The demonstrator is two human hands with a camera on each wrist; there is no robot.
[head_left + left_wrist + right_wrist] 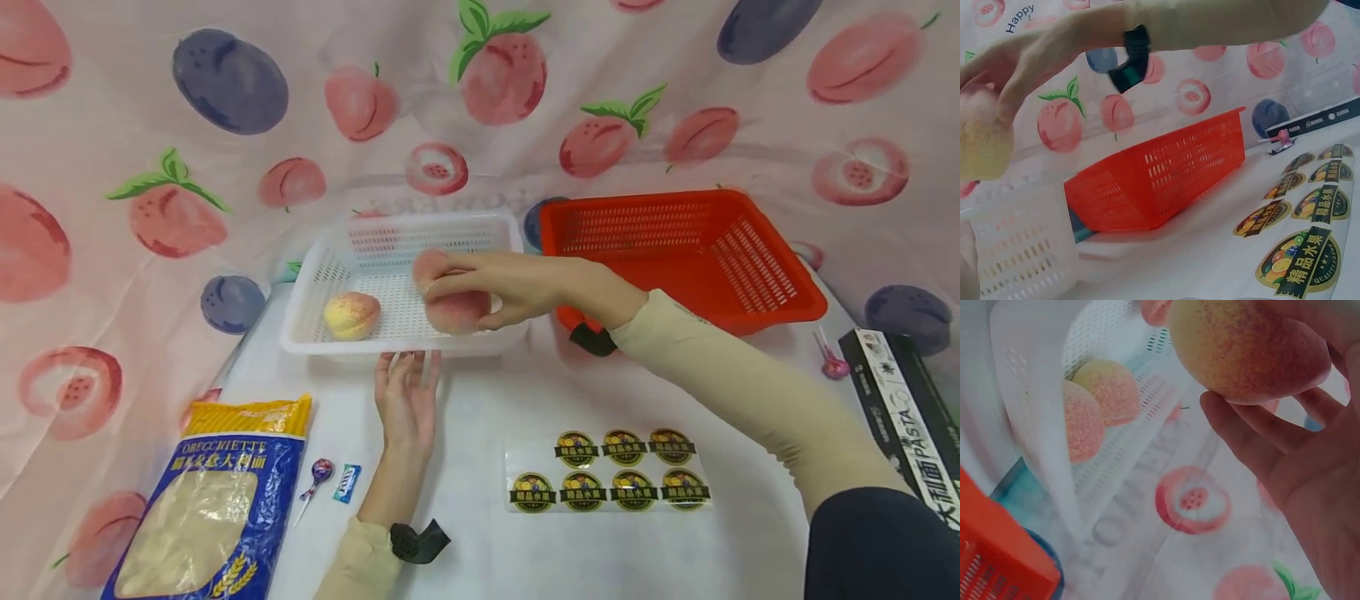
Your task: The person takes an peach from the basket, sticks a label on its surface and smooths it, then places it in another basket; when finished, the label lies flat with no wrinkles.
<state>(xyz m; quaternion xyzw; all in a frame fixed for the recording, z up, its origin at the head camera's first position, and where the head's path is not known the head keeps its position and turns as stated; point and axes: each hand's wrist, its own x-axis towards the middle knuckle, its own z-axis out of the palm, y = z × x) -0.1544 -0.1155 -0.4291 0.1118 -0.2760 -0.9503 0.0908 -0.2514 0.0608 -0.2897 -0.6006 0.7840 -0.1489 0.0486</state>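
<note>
While the right arm (720, 383) reaches in from the lower right and crosses before the near left corner of the red plastic basket (645, 275), the right hand (521, 283) points to the left, its back turned mostly upward. Its fingers are bent over a peach (456, 313) on one side and its thumb presses from the other, so that the fruit is pinched between them, above the white plastic basket (390, 308). The left wrist view shows this peach raised higher than the basket's wall. The left hand (408, 400) lies in front of this basket with the palm turned up; its fingers are extended and slightly apart, and the fingertips reach to the near rim, though I cannot tell how firmly they touch it. The left forearm (390, 487) comes from below, and a dark strap (417, 543) is on its sleeve. Inside the white basket, one yellowish peach (352, 316) rests near the left end, and two others (1107, 392) sit close together, as the right wrist view shows. Nearer on the desk (465, 467) is a sheet of fruit stickers (607, 471).
</note>
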